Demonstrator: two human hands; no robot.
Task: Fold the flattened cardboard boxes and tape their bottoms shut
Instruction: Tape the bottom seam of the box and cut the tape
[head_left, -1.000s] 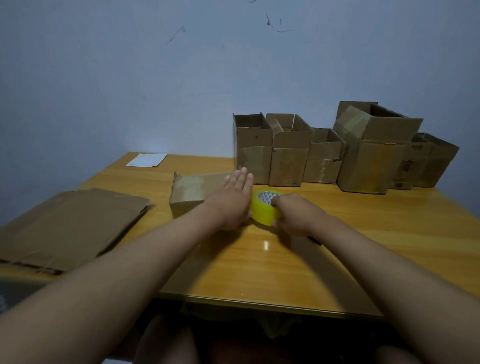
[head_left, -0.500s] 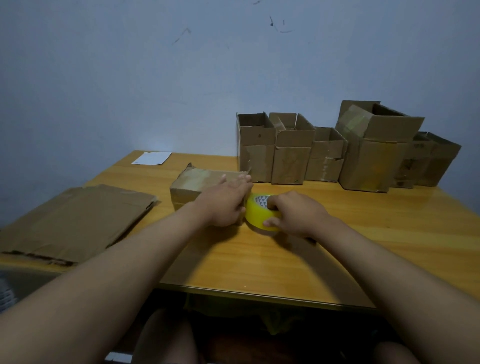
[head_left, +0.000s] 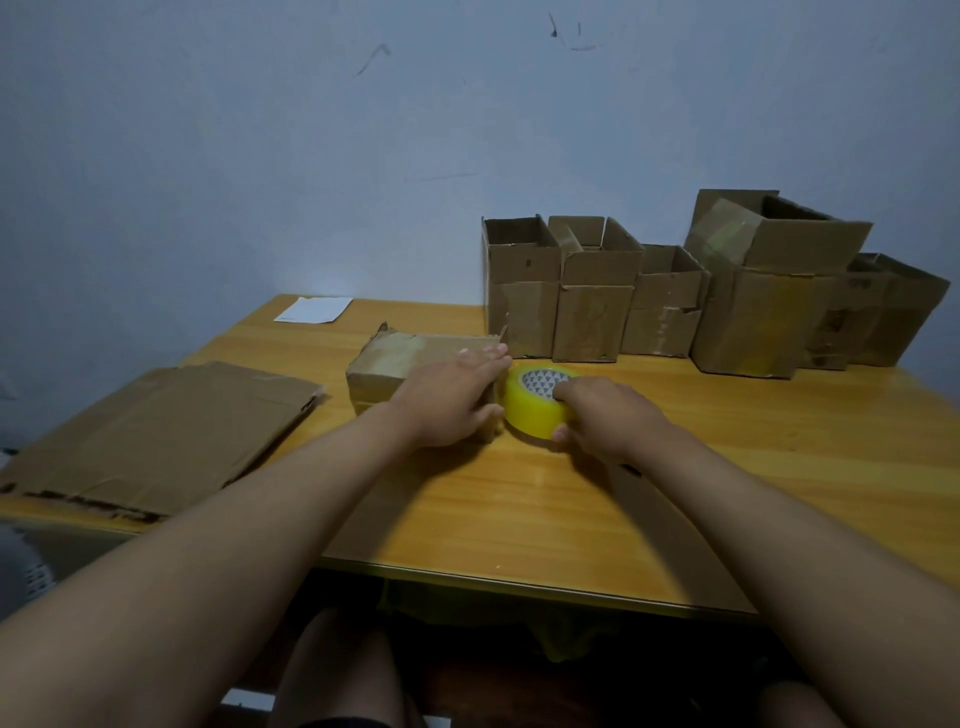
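Observation:
A small folded cardboard box lies on the wooden table, its taped face up. My left hand rests flat on the box's right end, fingers straight. Just right of the box sits a yellow tape roll, and my right hand grips it, fingers over its top and thumb at its near side. A stack of flattened cardboard boxes lies at the table's left edge.
Several folded open boxes stand in a row at the back right against the wall. A white sheet of paper lies at the back left. The table's front edge runs just above my knees.
My left hand has slid left onto the box's top. The tape roll and my right hand have stayed close beside the box.

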